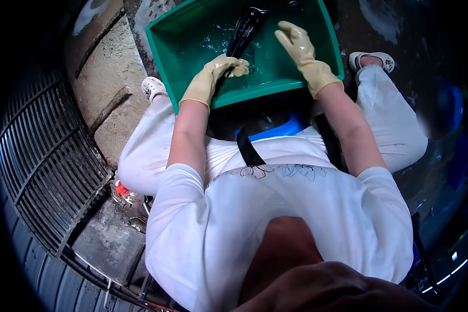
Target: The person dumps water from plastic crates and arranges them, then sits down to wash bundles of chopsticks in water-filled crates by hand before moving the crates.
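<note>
My left hand (219, 72), in a cream rubber glove, is closed around a long, glossy black bundle (245, 32) that looks like wet hair. The bundle slants up from my fist over a green tub (262, 92), and a thin end hangs below my hand. Shallow water glints in the tub. Toward the tub's right side, my right hand (299, 48), gloved the same way, is raised over the water. Its thumb and fingers are apart, with nothing between them, and it does not touch the bundle.
A blue object (280, 129), partly hidden, lies between my legs, just below the tub's near edge. Metal bars (47, 151) form a grate at the left, beside rough concrete (112, 78). More blue items (456, 109) stand at the right on the wet floor (379, 26).
</note>
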`<control>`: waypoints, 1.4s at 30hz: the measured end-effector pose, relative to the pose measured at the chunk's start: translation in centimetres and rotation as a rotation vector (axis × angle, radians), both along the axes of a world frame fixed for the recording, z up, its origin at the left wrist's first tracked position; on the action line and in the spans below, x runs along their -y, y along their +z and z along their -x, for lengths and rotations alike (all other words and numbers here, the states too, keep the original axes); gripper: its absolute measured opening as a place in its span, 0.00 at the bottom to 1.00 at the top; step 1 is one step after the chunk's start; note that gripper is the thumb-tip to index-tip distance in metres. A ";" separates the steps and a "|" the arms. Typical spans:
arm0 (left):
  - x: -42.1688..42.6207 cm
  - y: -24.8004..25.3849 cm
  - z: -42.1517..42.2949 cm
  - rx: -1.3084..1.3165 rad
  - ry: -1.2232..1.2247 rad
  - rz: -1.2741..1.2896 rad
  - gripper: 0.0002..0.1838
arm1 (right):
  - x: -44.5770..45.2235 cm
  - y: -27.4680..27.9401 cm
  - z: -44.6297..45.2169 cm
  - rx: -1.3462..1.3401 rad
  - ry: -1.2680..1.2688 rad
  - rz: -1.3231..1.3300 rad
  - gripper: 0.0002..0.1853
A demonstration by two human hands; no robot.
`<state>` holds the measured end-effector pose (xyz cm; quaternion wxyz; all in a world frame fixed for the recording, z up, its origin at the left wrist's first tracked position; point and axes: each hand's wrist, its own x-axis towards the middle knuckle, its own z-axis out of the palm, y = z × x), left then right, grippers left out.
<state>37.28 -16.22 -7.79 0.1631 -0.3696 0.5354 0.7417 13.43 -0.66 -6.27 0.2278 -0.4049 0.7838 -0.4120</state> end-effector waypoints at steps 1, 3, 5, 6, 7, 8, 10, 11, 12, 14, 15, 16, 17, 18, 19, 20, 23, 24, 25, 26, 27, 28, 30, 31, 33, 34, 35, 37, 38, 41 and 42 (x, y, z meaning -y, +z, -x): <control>-0.5 2.2 0.9 0.082 0.001 -0.070 0.13 | 0.5 0.3 -0.8 0.067 0.004 -0.183 0.30; -0.8 2.5 0.3 0.078 -0.033 -0.016 0.14 | 1.6 -3.0 -1.4 0.143 -0.001 -0.341 0.38; -0.7 3.5 0.9 0.188 -0.006 0.002 0.13 | 2.9 -1.9 -1.4 0.119 0.041 -0.459 0.39; -0.7 4.4 0.4 0.192 -0.006 0.010 0.13 | 3.4 -1.4 -1.4 0.301 0.094 -0.527 0.42; -0.6 5.3 -0.1 0.143 -0.024 0.045 0.14 | 3.8 -1.0 -1.6 0.480 0.148 -0.592 0.45; -0.6 5.9 -0.4 0.092 -0.041 0.077 0.14 | 3.9 -1.3 -2.2 0.478 0.149 -0.587 0.45; -0.8 8.2 0.0 -0.016 -0.094 0.020 0.17 | 3.9 -1.2 -4.0 1.297 -0.137 0.014 0.51; -0.9 7.9 0.4 -0.040 -0.099 0.009 0.17 | 4.1 -0.4 -4.0 1.290 -0.134 0.016 0.51; -1.5 7.4 1.0 -0.064 -0.101 -0.006 0.17 | 4.2 0.2 -3.5 1.571 0.012 0.257 0.49; -3.0 9.2 3.2 -0.056 -0.193 0.002 0.18 | 3.6 4.9 -3.7 1.858 0.146 0.539 0.41; -3.5 9.1 3.9 -0.104 -0.173 -0.007 0.19 | 3.5 6.5 -3.6 1.707 0.186 0.569 0.36; -3.8 8.9 4.7 -0.154 -0.153 -0.011 0.20 | 3.7 7.6 -3.4 1.553 0.230 0.599 0.30; -4.4 9.6 5.3 -0.224 -0.060 -0.084 0.24 | 4.0 7.8 -2.6 1.615 0.055 0.541 0.20; -5.7 10.2 5.8 -0.268 0.092 -0.054 0.29 | 4.2 7.3 -2.0 1.546 0.117 0.665 0.18; -6.1 11.5 6.5 -0.287 0.115 0.006 0.29 | 4.4 8.7 -1.8 1.599 -0.013 0.596 0.16; -6.5 12.2 6.8 -0.307 0.137 0.067 0.30 | 4.7 10.7 -1.4 1.645 -0.143 0.527 0.13; -6.1 11.5 7.4 -0.236 0.077 0.094 0.29 | 4.7 11.7 -1.3 1.558 -0.075 0.507 0.14; -5.9 11.4 7.4 -0.161 0.002 0.051 0.30 | 4.6 11.3 -1.3 1.528 -0.060 0.537 0.14; -5.5 10.0 7.4 -0.146 -0.045 0.033 0.29 | 3.5 9.0 -1.1 1.246 0.170 0.668 0.20; -5.4 9.0 7.3 -0.148 -0.045 0.033 0.29 | 4.5 5.7 -0.5 1.433 0.110 0.585 0.22; -5.2 8.1 7.1 -0.087 -0.020 -0.068 0.28 | 4.6 4.9 -1.0 1.516 -0.093 0.461 0.22; -5.1 7.1 6.8 -0.023 0.005 -0.169 0.27 | 4.7 3.9 -1.5 1.588 -0.298 0.331 0.22; -5.5 4.6 5.1 -0.034 0.242 -0.299 0.22 | 3.8 -1.7 -0.8 1.634 -0.205 0.160 0.22; -5.5 4.7 4.5 -0.028 0.306 -0.358 0.22 | 3.5 -2.8 -1.3 1.644 -0.298 0.088 0.22; -5.3 2.9 3.5 -0.010 0.374 -0.419 0.22 | 3.2 -5.0 -2.0 1.648 -0.454 -0.032 0.23; -4.9 0.0 3.0 -0.127 0.116 -0.162 0.22 | 3.1 -6.0 -2.2 1.653 -0.518 -0.075 0.23; -4.9 -0.8 2.8 -0.182 -0.020 -0.043 0.22 | 3.2 -6.8 -2.3 1.664 -0.567 -0.107 0.24; -5.2 -1.2 2.5 -0.233 -0.153 0.228 0.20 | 3.1 -8.4 -2.2 1.729 -0.639 -0.139 0.24; -5.4 -0.8 3.2 -0.204 -0.113 0.187 0.20 | 3.3 -6.5 -2.3 1.795 -0.666 -0.131 0.25; -5.7 1.2 5.5 -0.057 0.051 -0.144 0.19 | 2.5 -5.9 -1.9 2.176 -0.759 -0.209 0.31; -5.8 1.6 6.0 0.034 0.130 -0.393 0.20 | 1.6 -7.0 -1.6 2.781 -0.871 0.017 0.32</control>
